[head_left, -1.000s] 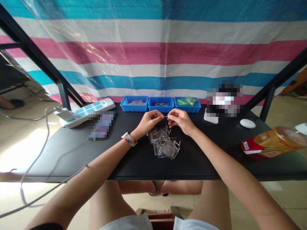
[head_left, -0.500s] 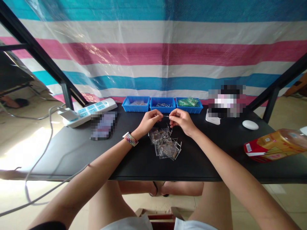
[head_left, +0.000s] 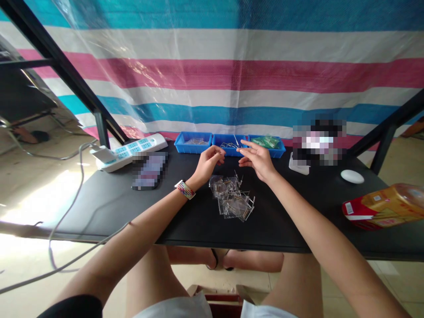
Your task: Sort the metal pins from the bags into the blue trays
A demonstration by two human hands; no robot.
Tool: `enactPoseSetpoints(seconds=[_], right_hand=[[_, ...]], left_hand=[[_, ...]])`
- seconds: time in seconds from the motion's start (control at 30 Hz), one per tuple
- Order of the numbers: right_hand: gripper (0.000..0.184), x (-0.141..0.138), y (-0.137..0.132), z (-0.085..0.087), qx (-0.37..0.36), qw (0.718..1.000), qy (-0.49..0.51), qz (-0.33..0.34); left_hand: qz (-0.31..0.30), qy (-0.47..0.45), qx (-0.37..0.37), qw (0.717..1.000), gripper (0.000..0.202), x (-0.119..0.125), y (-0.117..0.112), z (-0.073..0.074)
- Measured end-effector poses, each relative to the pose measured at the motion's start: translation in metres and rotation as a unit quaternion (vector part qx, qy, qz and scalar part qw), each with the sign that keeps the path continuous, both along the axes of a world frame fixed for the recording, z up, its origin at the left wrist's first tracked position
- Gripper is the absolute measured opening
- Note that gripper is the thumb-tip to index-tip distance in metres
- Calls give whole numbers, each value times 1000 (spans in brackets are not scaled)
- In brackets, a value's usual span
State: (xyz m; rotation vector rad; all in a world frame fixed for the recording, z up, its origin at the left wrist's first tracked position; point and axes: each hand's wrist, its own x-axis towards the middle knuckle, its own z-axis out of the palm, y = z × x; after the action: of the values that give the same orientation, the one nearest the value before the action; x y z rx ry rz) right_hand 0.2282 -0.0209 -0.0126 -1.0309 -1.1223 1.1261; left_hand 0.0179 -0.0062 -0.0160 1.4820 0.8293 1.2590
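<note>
My right hand (head_left: 257,160) is open, its fingers spread at the front edge of the middle blue bin (head_left: 217,140). Just beyond its fingertips a thin metal pin (head_left: 236,140) stands tilted over that bin, where several similar pins lie. To the left, my left hand (head_left: 209,162) has thumb and fingers curled together in front of the bins; what they hold, if anything, is too small to make out. Below both hands, small clear plastic bags (head_left: 233,205) with thin metal parts lie in a loose pile, with some loose pins among them.
The left blue bin (head_left: 177,143) holds clear bags, the right blue bin (head_left: 281,151) green packets. A power strip (head_left: 132,152) and phone (head_left: 150,170) lie left. On the right are a white oval object (head_left: 352,176) and a red-yellow bottle (head_left: 380,207). A cable (head_left: 82,260) hangs left.
My right hand has opened and moved forward to the middle bin. The pin held between my hands has left them, and one now tilts over that bin. The view has shifted slightly.
</note>
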Motion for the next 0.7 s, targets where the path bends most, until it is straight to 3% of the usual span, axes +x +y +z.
enactPoseSetpoints(seconds=[0.07,0.17,0.33,0.4,0.5,0.7], right_hand=[[50,4,1,0,8,997,-79,-15],[33,7,-8,0,63,976,-206,4],[16,-5,-30,0,126,901,-402,106],[12,-9,-34,-1,121,885,-434,121],[13,-10,-34,-4,103,884,-434,142],[20,-6,-32,-8,109,877,-452,122]], left_hand=[[13,-3,-5,1000,16,-1,0,1],[21,-1,-11,1000,14,-1,0,1],[18,12,-17,1000,13,0,-2,2],[19,14,-17,1000,13,1,-3,3],[17,16,-19,1000,12,1,-4,4],[12,23,-26,999,13,2,-3,2]])
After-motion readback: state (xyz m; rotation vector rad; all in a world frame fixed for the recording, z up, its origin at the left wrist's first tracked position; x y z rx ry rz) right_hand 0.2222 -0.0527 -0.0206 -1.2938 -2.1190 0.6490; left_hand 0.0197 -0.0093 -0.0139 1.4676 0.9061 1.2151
